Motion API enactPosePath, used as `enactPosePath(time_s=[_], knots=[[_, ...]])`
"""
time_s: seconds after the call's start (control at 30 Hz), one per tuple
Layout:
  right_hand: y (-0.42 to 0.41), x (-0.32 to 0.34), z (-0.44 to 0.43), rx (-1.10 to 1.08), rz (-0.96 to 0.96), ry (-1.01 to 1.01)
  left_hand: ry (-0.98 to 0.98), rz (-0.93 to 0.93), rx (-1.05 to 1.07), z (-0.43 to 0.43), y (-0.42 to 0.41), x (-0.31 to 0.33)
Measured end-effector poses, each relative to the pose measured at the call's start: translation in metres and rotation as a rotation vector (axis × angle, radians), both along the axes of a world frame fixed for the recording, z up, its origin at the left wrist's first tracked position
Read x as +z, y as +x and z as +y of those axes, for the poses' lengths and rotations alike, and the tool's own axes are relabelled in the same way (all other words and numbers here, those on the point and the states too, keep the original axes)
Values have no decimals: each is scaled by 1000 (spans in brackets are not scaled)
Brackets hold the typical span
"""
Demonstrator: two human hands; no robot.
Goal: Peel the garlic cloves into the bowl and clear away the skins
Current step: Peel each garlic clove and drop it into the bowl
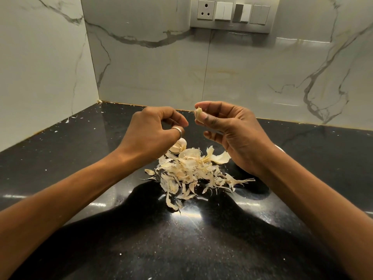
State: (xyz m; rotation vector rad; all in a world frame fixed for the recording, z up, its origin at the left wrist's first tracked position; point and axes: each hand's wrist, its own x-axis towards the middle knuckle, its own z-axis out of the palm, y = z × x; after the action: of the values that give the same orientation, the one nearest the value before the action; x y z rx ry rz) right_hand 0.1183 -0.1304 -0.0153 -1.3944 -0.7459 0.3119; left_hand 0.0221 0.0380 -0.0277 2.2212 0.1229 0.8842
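Right hand (232,130): pinches a clove (198,114) between thumb and forefinger, raised above the counter (60,158). Left hand (153,136): just beside, ringed, fingers curled downward, gripping nothing visible. Under the left hand, on the counter: a bulb (178,146), touching a heap of skins (191,170) spread between the wrists. Behind, on the marble wall (161,67): a switch panel (234,13).
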Motion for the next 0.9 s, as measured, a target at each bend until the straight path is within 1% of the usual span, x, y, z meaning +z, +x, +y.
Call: enactPosePath(time_s=[0.13,0.3,0.67,0.9], knots=[[-1,-3,1,-11,-141,-81,61,-83,-20,0,-1,0],[-1,-4,2,-15,-260,-146,112,-180,-32,-3,-1,-1],[-1,-8,4,-51,-416,-199,194,-179,-2,-4,-1,-1],[-4,-11,6,-93,-559,-244,248,-168,5,-6,-2,-2]])
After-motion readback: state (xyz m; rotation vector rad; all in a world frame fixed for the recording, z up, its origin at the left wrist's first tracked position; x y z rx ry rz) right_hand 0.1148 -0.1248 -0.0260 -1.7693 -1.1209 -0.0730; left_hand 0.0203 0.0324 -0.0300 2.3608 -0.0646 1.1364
